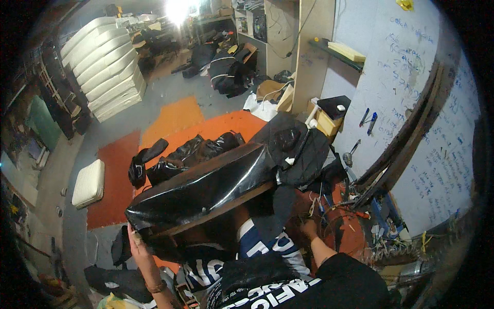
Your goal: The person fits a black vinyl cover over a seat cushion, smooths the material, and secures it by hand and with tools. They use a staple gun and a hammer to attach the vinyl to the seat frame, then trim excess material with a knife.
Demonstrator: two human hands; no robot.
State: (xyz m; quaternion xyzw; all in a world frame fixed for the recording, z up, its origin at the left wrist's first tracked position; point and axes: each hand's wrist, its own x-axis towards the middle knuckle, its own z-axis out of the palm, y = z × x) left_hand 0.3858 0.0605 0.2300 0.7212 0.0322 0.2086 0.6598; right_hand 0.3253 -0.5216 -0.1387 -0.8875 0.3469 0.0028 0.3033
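Observation:
A long padded piece covered in shiny black vinyl lies tilted across my lap, its bare brown edge facing me. My left hand rests against its left end, fingers stretched out along the corner. To the right, my right hand reaches down among tools on the orange mat. Pliers lie right by its fingertips; shadow hides whether the fingers close on them. Black quilted fabric lies just past the padded piece's right end.
Crumpled black vinyl covers lie beyond the padded piece. White foam blocks stand stacked at the far left, with a single foam pad nearer. A white board with handwriting leans at the right, above cluttered tools and coiled springs.

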